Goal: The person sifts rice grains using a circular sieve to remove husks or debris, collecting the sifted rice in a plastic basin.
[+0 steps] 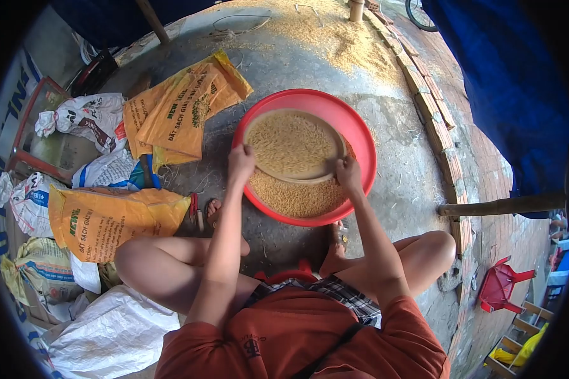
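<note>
A round sieve (288, 179) full of yellow-brown grain (291, 142) is held over a wide red basin (358, 126). My left hand (241, 163) is closed on the sieve's left rim. On the opposite side, my right hand (348, 173) grips the lower right of the rim. The sieve and the grain in it look smeared by motion. Below the sieve, more loose grain (297, 199) lies in the basin. How deep that grain goes is hidden.
Orange printed sacks (177, 117) and another orange sack (107, 221) lie on the left among white sacks (107, 335). Grain is spread on the floor (335, 38) ahead. A brick edging (433, 123), a wooden pole (506, 205) and a red stool (502, 285) are on the right.
</note>
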A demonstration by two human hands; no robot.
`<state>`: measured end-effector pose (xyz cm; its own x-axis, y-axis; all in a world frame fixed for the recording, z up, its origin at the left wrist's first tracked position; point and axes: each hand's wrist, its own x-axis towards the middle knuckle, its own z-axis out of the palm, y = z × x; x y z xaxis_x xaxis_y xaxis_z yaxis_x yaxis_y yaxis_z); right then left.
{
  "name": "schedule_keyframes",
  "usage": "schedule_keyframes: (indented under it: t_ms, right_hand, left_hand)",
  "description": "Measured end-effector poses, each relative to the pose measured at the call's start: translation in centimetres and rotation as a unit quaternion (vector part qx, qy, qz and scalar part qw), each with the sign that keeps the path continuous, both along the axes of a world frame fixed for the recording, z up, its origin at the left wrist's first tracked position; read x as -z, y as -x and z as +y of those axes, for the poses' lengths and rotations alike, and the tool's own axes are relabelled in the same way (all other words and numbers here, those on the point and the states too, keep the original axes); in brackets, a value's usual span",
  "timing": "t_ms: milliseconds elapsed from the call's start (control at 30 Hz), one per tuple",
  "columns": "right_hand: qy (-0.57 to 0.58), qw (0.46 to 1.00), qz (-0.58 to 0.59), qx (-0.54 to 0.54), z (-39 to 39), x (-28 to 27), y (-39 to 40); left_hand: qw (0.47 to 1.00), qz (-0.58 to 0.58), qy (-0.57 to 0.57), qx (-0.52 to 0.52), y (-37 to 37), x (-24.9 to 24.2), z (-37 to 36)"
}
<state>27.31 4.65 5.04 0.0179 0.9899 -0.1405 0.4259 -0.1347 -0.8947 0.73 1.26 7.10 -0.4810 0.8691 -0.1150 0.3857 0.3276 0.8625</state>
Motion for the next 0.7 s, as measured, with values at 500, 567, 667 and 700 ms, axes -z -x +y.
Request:
schedule_keyframes:
  t_ms: [500,567,667,700]
  right_hand:
    - [-0.245,0.967,-0.065,0.024,-2.1,-7.8,2.8]
    - [-0.265,0.963,-0.047,0.031,-1.9,-7.6,3.0]
    - [-0.251,0.963,-0.1,0.019,-1.4,-4.8,2.4]
    - [-0.213,0.97,-0.118,0.01,-1.6,-4.1,2.2]
  left_hand:
    - [0.961,0.029,-0.274,-0.005,0.7,-4.0,0.1]
    - [0.957,0.039,-0.285,-0.022,0.6,-4.4,0.0]
    - [0.972,0.09,-0.215,-0.028,0.3,-2.1,-0.5]
    - [0.969,0.112,-0.215,-0.048,0.7,0.6,-0.2]
